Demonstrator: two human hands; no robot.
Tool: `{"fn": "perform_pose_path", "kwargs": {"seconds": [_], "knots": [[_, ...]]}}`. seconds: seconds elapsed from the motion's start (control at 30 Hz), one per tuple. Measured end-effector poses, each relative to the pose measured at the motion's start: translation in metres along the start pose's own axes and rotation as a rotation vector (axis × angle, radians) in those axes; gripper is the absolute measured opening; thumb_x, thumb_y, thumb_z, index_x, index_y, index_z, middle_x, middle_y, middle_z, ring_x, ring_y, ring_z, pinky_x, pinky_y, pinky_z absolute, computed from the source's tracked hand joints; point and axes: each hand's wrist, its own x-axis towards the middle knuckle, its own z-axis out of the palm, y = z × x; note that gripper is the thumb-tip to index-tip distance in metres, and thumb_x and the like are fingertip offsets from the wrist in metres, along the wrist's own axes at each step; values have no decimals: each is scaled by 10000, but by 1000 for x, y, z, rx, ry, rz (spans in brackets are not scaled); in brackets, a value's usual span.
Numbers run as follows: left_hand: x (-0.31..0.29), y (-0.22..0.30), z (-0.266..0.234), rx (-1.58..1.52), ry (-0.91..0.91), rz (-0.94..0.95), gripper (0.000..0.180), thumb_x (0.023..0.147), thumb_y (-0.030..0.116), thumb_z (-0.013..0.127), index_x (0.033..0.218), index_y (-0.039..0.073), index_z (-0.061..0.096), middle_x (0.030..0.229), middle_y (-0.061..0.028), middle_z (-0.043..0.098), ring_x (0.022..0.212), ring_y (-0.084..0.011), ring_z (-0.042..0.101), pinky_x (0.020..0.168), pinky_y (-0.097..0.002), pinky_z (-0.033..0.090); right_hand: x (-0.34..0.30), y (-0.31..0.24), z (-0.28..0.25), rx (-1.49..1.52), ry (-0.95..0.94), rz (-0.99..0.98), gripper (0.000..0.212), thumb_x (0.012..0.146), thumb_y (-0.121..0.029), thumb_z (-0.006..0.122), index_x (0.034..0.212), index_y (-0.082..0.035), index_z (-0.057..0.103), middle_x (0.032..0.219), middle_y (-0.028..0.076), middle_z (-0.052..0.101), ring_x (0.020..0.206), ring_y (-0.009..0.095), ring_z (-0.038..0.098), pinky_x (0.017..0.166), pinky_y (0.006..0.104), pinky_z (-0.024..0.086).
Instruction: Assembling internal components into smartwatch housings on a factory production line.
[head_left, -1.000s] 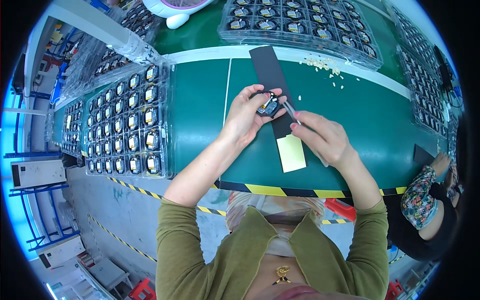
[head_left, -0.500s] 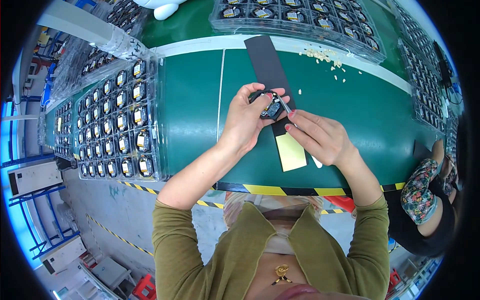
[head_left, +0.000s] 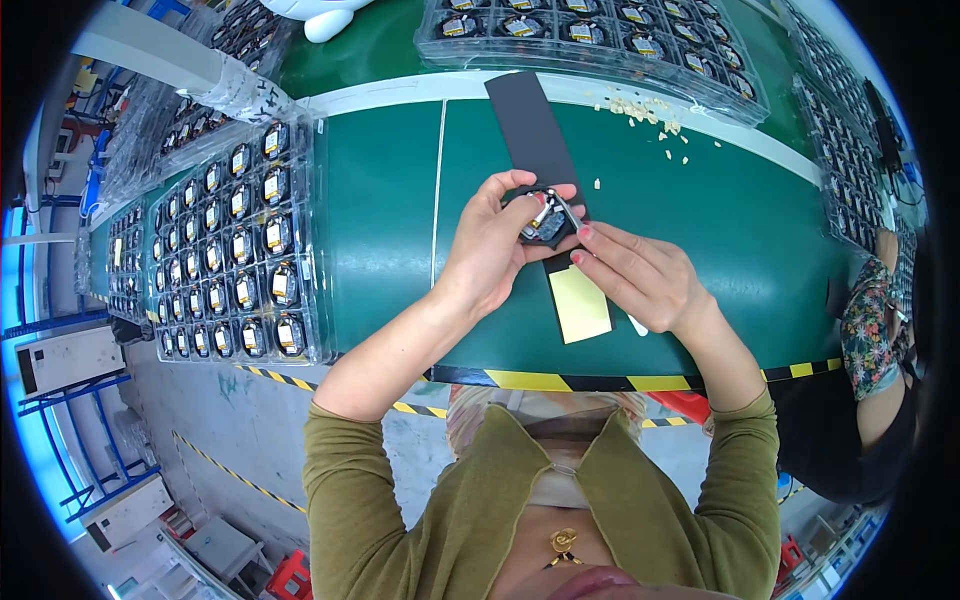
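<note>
Over the green table, my left hand (head_left: 478, 245) grips a small round black device housing (head_left: 545, 230) with a circuit board and parts showing inside. Its thumb presses on the inside of the housing. Thin metal tweezers (head_left: 566, 211) are pinched in my right hand (head_left: 648, 278), their tip reaching into the housing. Beneath both hands lies a long dark grey strip (head_left: 530, 115) with a pale yellow paper piece (head_left: 581, 308) at its near end. A white rounded end (head_left: 637, 325) shows just under my right hand; what it belongs to is hidden.
Clear plastic trays of similar round devices stand at the left (head_left: 240, 240), far side (head_left: 600, 35) and right (head_left: 840, 165). Small cream-coloured bits (head_left: 645, 110) lie scattered near the back edge. A co-worker's floral sleeve (head_left: 868, 335) is at the right. Striped tape (head_left: 600, 382) marks the near edge.
The device has turned slightly in my left hand, and the tweezers' tip has shifted a little within it. At the right, the co-worker's arm has moved farther right and away.
</note>
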Motion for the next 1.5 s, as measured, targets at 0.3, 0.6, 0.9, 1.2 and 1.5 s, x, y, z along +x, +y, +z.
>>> {"fn": "perform_pose_path", "kwargs": {"seconds": [0.3,0.6,0.9,1.2,1.5], "knots": [[-5,7,1,141,-78,-63,297,858,8,355,1145,2,432,1104,-194,532,929,-276,596,739,-390,552,-9,1,0,456,230,327,194,672,39,661,863,27,628,926,171,628,811,259,645,623,284,531],[-6,5,4,137,8,-155,336,861,5,352,1196,13,380,1022,-184,560,896,-297,615,717,-386,555,-17,-3,18,949,475,756,149,772,137,535,866,35,483,907,203,580,934,343,588,765,423,546],[-5,1,1,95,-28,-72,189,890,40,382,1068,-15,406,1009,-181,561,855,-255,620,673,-352,573,-16,-5,19,832,461,677,109,737,83,622,811,41,554,840,151,629,879,278,626,715,320,545],[-3,-1,0,125,41,-38,193,890,51,369,1069,5,426,1074,-201,546,918,-284,601,723,-396,557,-11,-4,13,685,390,618,176,691,53,672,822,11,563,898,184,633,824,243,642,680,284,522],[-5,-1,0,114,11,-76,200,884,57,377,1068,1,433,1070,-209,548,933,-284,594,718,-393,554,-9,2,10,548,330,413,184,670,50,679,814,0,577,890,168,637,765,259,648,621,283,526]]}}
